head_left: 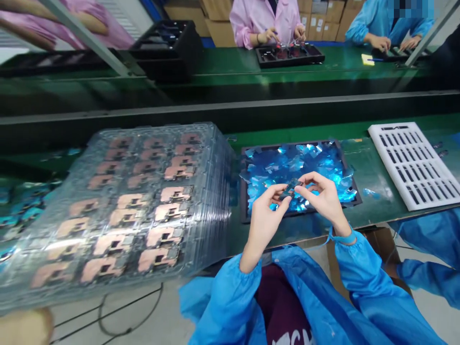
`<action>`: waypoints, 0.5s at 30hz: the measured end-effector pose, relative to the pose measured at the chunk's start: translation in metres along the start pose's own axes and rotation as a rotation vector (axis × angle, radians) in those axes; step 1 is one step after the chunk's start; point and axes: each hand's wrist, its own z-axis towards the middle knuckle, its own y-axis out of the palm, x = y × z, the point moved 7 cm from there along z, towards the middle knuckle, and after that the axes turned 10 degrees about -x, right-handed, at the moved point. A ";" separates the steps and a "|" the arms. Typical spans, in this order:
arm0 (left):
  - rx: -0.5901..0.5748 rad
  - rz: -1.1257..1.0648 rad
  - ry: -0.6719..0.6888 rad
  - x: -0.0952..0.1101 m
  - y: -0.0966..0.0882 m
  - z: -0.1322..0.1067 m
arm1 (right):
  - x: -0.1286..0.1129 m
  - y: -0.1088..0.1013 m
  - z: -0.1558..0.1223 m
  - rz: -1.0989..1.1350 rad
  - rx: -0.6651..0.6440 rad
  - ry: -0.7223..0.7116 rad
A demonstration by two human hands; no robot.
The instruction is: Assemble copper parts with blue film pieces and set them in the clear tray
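Between my two hands is a small dark circuit board [290, 188], raised over a black tray [245, 211]. My left hand [268, 206] pinches the board's left side between thumb and fingers. At its right edge, my right hand [319, 194] has thumb and fingertips closed on the board too. Shiny blue film pieces [266, 165] are heaped loosely across the tray beneath. To the left rises a tall stack of clear plastic trays [212, 191], whose top one carries rows of copper-coloured circuit boards [168, 213].
A white foam tray [406, 165] with dark slotted parts lies at the right. Across the bench, co-workers' hands [269, 36] work over a black tray [291, 56]. Black bins [165, 48] stand at the back left. A blue sleeve [427, 239] is close at the right.
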 end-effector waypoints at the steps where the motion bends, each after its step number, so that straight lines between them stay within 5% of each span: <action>1: 0.002 0.023 0.004 0.002 -0.002 -0.003 | -0.001 0.002 0.000 -0.005 -0.013 -0.003; 10: 0.136 -0.070 -0.079 -0.017 -0.016 -0.013 | -0.010 0.021 -0.001 -0.230 -0.029 -0.123; 15: 0.189 -0.148 -0.120 -0.027 -0.020 -0.017 | -0.028 0.027 -0.009 -0.478 0.081 -0.298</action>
